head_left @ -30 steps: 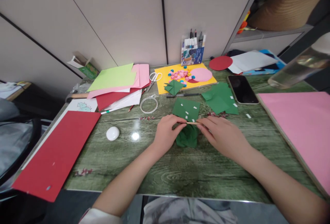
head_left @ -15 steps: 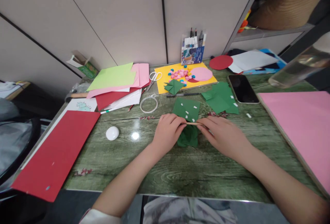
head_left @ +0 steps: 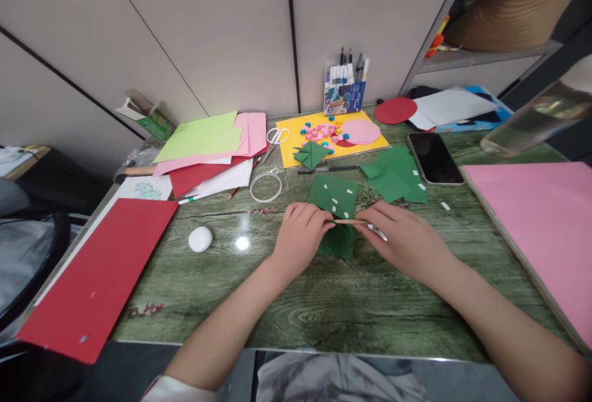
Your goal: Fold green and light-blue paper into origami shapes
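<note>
A thin light-brown wooden stick (head_left: 346, 221) spans the gap between my two hands. My left hand (head_left: 298, 235) pinches its left end, and my right hand (head_left: 404, 238) closes on the other end. Just below the stick is a dark green folded piece of paper (head_left: 339, 243), partly hidden by my fingers; I cannot tell whether it is attached to the stick. Beyond my fingertips lies a green paper square (head_left: 340, 187) with several small white pieces on it. More green paper sheets (head_left: 393, 174) lie farther to the right.
A yellow sheet (head_left: 289, 152) carries small pink and blue balls and a folded green paper piece (head_left: 311, 155). White scissors (head_left: 278, 136), a wire coil (head_left: 266, 187) and a black pen (head_left: 327, 169) lie nearby. A phone (head_left: 435, 158) and pink board (head_left: 536, 223) are right, red card (head_left: 102, 272) left.
The hands stay nearly in place, still gripping the stick. The green paper beneath it has shifted shape slightly, and a pale spot now shows between my right fingers.
</note>
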The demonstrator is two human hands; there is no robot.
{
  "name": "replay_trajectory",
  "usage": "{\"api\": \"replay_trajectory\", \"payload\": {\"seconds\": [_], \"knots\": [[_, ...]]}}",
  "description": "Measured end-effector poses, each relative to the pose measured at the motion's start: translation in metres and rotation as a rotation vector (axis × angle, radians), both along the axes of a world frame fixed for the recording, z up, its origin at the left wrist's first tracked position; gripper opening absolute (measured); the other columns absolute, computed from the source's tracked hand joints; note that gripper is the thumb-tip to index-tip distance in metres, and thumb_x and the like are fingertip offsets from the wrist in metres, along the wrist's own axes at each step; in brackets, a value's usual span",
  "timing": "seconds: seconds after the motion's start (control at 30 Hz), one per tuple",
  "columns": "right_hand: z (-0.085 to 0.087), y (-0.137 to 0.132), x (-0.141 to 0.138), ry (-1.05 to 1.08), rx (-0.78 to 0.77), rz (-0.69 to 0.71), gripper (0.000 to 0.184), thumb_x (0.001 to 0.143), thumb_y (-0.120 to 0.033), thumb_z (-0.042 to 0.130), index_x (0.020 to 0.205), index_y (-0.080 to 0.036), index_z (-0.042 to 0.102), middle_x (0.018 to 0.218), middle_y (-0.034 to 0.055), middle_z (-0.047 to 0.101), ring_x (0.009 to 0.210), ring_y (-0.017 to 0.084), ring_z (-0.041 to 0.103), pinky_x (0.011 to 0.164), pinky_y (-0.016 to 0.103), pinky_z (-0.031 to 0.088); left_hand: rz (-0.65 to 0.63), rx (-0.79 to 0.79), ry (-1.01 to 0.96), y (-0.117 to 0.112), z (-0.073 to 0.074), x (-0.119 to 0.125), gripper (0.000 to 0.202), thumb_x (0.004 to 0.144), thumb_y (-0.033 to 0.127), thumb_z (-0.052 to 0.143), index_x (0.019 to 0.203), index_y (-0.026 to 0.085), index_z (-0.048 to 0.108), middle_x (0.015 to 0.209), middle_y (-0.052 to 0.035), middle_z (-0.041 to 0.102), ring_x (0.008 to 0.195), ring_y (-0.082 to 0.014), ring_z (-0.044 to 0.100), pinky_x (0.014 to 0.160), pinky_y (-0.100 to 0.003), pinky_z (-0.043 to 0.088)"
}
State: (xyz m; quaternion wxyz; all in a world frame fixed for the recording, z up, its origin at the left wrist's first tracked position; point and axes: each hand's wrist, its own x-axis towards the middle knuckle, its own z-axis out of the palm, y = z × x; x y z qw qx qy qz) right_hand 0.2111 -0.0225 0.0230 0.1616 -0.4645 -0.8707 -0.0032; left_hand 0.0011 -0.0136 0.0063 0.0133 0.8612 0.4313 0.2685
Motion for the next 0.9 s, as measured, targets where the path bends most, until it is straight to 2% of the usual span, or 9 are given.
{"api": "replay_trajectory", "payload": {"seconds": [0.2, 0.43, 0.67, 0.9], "knots": [[0.000, 0.001, 0.001, 0.036, 0.023, 0.028, 0.017, 0.091, -0.028, 0.046, 0.093, -0.018, 0.059, 0.085, 0.0054, 0.062, 0.078, 0.018, 0.059, 0.069, 0.029, 0.042, 0.000, -0.024, 0.049, 0.001, -0.001, -0.001, 0.017, 0.091, 0.028, 0.046, 0.088, 0.017, 0.059, 0.083, -0.0036, 0.062, 0.084, -0.0181, 0.052, 0.080, -0.033, 0.038], [0.000, 0.002, 0.001, -0.029, 0.062, 0.061, 0.020, 0.092, -0.028, 0.044, 0.092, -0.018, 0.061, 0.082, 0.0055, 0.062, 0.077, 0.018, 0.058, 0.070, 0.029, 0.040, 0.020, -0.076, 0.131, 0.000, -0.004, 0.001, 0.019, 0.093, 0.025, 0.042, 0.087, 0.017, 0.058, 0.084, -0.0044, 0.061, 0.084, -0.0192, 0.052, 0.080, -0.035, 0.036], [-0.003, 0.003, -0.001, -0.093, 0.081, 0.085, 0.024, 0.093, -0.029, 0.042, 0.091, -0.018, 0.063, 0.078, 0.0054, 0.060, 0.077, 0.018, 0.055, 0.070, 0.029, 0.037, 0.006, -0.190, 0.166, -0.003, 0.008, 0.003, 0.021, 0.094, 0.021, 0.037, 0.087, 0.017, 0.056, 0.087, -0.0043, 0.059, 0.086, -0.0194, 0.050, 0.082, -0.036, 0.035], [-0.005, 0.005, 0.001, -0.100, 0.086, 0.153, 0.020, 0.092, -0.024, 0.044, 0.089, -0.019, 0.064, 0.078, 0.0052, 0.061, 0.076, 0.018, 0.054, 0.069, 0.030, 0.035, -0.019, -0.307, 0.087, -0.004, 0.012, 0.000, 0.010, 0.086, 0.027, 0.053, 0.082, 0.019, 0.056, 0.084, -0.0030, 0.058, 0.087, -0.0203, 0.052, 0.077, -0.035, 0.036]]}}
